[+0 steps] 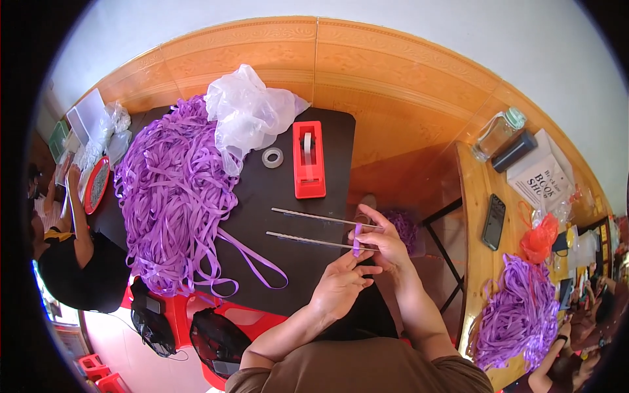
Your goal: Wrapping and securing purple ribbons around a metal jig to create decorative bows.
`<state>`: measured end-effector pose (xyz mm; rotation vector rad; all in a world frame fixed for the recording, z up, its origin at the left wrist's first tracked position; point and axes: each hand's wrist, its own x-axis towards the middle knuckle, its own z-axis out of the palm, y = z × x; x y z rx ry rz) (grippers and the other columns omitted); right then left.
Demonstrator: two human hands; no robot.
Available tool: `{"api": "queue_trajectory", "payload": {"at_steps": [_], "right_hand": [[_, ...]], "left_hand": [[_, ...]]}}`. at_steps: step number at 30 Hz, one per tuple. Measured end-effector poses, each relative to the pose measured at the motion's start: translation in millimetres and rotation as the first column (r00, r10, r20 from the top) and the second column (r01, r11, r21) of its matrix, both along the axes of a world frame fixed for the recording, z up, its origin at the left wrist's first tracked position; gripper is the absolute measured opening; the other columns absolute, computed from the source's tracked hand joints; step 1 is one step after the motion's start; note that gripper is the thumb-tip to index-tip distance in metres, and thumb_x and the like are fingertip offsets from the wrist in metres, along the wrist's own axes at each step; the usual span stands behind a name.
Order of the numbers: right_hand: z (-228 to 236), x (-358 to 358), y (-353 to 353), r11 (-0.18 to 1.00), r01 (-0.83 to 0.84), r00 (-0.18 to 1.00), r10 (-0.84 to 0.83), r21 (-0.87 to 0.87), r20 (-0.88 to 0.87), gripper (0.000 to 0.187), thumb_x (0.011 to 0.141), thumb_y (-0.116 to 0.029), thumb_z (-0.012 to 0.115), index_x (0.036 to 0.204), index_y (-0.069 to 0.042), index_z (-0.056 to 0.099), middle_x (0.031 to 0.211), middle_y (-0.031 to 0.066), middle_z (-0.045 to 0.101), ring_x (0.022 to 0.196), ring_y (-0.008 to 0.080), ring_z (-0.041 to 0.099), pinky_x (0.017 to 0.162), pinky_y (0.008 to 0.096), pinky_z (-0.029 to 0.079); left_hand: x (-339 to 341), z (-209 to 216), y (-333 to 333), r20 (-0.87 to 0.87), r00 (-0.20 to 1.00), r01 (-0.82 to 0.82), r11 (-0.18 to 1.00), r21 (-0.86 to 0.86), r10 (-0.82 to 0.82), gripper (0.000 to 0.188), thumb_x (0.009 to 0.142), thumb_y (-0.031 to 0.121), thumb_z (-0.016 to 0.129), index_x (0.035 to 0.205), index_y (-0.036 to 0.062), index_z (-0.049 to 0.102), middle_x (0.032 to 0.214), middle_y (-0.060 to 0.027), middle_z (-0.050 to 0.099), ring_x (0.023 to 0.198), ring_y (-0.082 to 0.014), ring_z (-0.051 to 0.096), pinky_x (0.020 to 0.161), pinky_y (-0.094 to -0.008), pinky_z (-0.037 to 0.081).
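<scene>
Two thin metal rods (308, 236) lie roughly parallel, reaching from the dark table out past its right edge. A short band of purple ribbon (357, 241) spans across both rods near their right ends. My right hand (388, 243) is closed on the ribbon from the right, its index finger raised above the upper rod. From below, my left hand (339, 288) pinches at the ribbon's lower end, other fingers stretched to the right. Its fingertips partly overlap the right hand. On the table's left lies a large heap of purple ribbon (177, 196), with one loop trailing toward the rods.
A red tape dispenser (309, 177), a tape roll (272, 157) and a white plastic bag (252, 111) sit at the table's back. The wooden table (458, 327) at right carries a phone (494, 221), bottles and more ribbon (521, 314). Other people work at both sides.
</scene>
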<state>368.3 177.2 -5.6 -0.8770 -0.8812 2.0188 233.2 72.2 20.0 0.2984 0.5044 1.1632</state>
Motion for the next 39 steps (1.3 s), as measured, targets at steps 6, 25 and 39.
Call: {"api": "queue_trajectory", "payload": {"at_steps": [6, 25, 39], "right_hand": [[-19, -5, 2, 0.989, -0.113, 0.938, 0.075, -0.094, -0.339, 0.066, 0.078, 0.002, 0.054, 0.141, -0.007, 0.034, 0.093, 0.0140, 0.059, 0.086, 0.0249, 0.060, 0.079, 0.0327, 0.050], [-39, -17, 2, 0.987, -0.153, 0.751, 0.152, 0.053, -0.643, 0.072, 0.084, -0.028, 0.066, 0.143, -0.009, 0.031, 0.086, 0.0067, 0.050, 0.082, 0.0200, 0.050, 0.072, 0.0277, 0.047], [-50, -8, 1, 0.998, -0.058, 0.814, 0.047, 0.000, -0.579, 0.070, 0.079, -0.005, 0.062, 0.142, -0.004, 0.030, 0.098, 0.0206, 0.061, 0.092, 0.0284, 0.062, 0.078, 0.0340, 0.053]], "left_hand": [[0, -1, 0, 0.003, 1.000, -0.005, 1.000, -0.001, 0.005, 0.057, 0.082, 0.005, 0.055, 0.135, 0.0006, 0.037, 0.134, -0.0104, 0.045, 0.112, -0.0271, 0.052, 0.086, -0.0343, 0.040], [1, -4, 0, 0.019, 1.000, 0.010, 0.999, 0.044, -0.011, 0.052, 0.083, 0.010, 0.056, 0.132, 0.0023, 0.043, 0.132, -0.0085, 0.048, 0.114, -0.0256, 0.051, 0.087, -0.0345, 0.038], [0, -7, -1, 0.045, 0.999, 0.007, 0.998, 0.063, -0.010, 0.053, 0.083, 0.010, 0.055, 0.133, 0.0018, 0.041, 0.134, -0.0098, 0.047, 0.114, -0.0269, 0.052, 0.088, -0.0350, 0.038]]}}
